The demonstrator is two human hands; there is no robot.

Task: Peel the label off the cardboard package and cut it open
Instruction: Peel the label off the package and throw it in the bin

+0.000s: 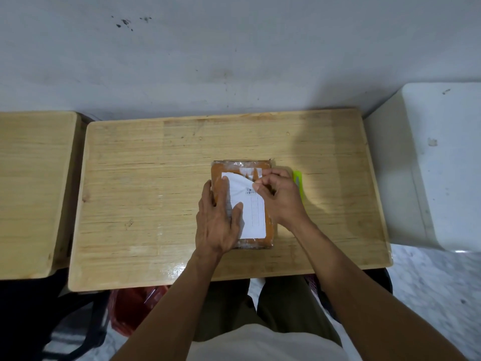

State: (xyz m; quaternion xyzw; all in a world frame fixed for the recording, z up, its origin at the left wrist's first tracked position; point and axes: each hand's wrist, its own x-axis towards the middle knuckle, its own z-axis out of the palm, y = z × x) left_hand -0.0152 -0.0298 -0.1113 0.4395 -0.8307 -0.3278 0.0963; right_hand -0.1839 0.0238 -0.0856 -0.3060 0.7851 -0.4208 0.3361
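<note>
A flat brown cardboard package (269, 230) wrapped in clear tape lies in the middle of the wooden table (145, 183). A white printed label (253, 214) covers its top; the label's upper right corner is lifted and folded back, with torn white scraps on the cardboard above it. My left hand (217, 225) lies flat on the package's left side, fingers spread, pressing it down. My right hand (279, 194) pinches the lifted corner of the label. A yellow-green cutter (298, 182) lies on the table just right of the package, partly hidden behind my right hand.
A second wooden table (33, 183) stands to the left with a narrow gap between. A white block-like object (437, 162) sits at the right. A grey wall runs behind the table. Red and dark bags (135, 306) lie on the floor under the table's front edge.
</note>
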